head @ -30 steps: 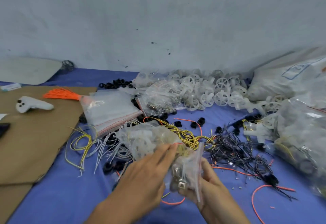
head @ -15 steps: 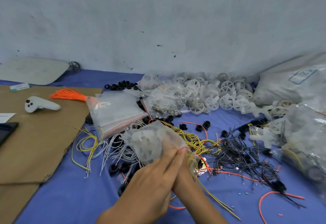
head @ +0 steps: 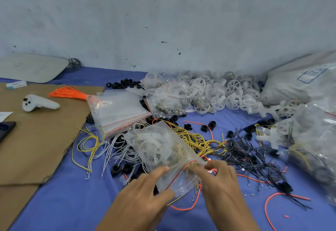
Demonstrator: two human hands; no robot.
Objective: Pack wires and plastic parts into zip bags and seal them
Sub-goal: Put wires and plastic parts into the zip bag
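Bag, filled, over table, mouth toward body. Left hand grip pinching near end of red zip line, right hand grip pinching far end; line slanting between.

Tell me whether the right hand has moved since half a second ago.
Yes. Against the yellow wire pile, the right hand has slid right, out from behind the left hand, along the red seal of the zip bag.
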